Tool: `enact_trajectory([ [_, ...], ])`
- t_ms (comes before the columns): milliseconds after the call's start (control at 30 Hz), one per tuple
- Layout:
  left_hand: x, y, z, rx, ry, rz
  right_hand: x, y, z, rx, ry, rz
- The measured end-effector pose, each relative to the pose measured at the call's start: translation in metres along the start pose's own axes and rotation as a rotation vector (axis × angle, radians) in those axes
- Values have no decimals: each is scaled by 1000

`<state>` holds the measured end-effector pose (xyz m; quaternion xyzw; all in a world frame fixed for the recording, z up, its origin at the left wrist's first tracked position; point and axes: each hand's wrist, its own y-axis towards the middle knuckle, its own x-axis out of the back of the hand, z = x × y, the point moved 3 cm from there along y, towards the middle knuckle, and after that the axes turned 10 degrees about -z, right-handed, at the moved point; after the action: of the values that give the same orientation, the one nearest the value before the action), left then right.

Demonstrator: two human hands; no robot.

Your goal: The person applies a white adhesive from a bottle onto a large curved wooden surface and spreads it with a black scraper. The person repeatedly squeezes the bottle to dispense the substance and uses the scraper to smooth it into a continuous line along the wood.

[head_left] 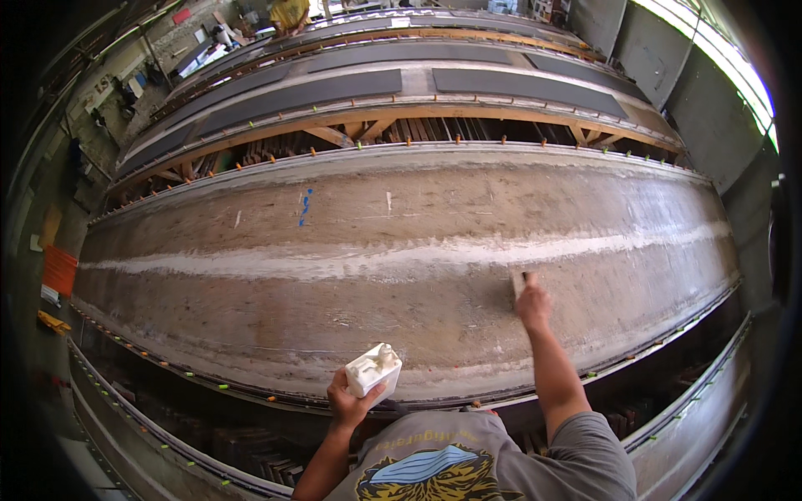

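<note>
My left hand (349, 404) is wrapped round a small white plastic jug (378, 383), tilted at the near edge of a long brown table (401, 313). The jug's narrow neck points up and away from me. Further right, my right arm reaches out over the worn tabletop. Closed fingers of my right hand (535, 305) grip a flat, pale hand tool (516, 288) with a dark part at its top. It appears to rest on the surface; my fingers hide much of it, so its exact kind is unclear.
A whitish band (418, 255) runs along the table's length, with blue marks (305, 206) beyond it. Small orange and green pegs line the table edges. Dark slabs (526, 89) lie on tables behind. Another person in yellow (289, 13) stands far back. An orange sheet (59, 270) is at left.
</note>
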<state>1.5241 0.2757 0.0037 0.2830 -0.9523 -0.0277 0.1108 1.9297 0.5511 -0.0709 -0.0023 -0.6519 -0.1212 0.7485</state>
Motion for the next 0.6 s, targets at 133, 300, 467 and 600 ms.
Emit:
enact_trajectory([
  [133, -9, -6, 0, -10, 24, 23, -66, -93, 67, 211, -74, -20],
  [300, -15, -4, -7, 22, -22, 1, 7, -149, 171, 421, 419, 411],
  [467, -21, 1, -15, -33, 5, -17, -20, -160, 161, 141, 569, 536],
  [600, -21, -3, -21, -19, 7, -18, -31, -120, 25, -92, 587, 275],
])
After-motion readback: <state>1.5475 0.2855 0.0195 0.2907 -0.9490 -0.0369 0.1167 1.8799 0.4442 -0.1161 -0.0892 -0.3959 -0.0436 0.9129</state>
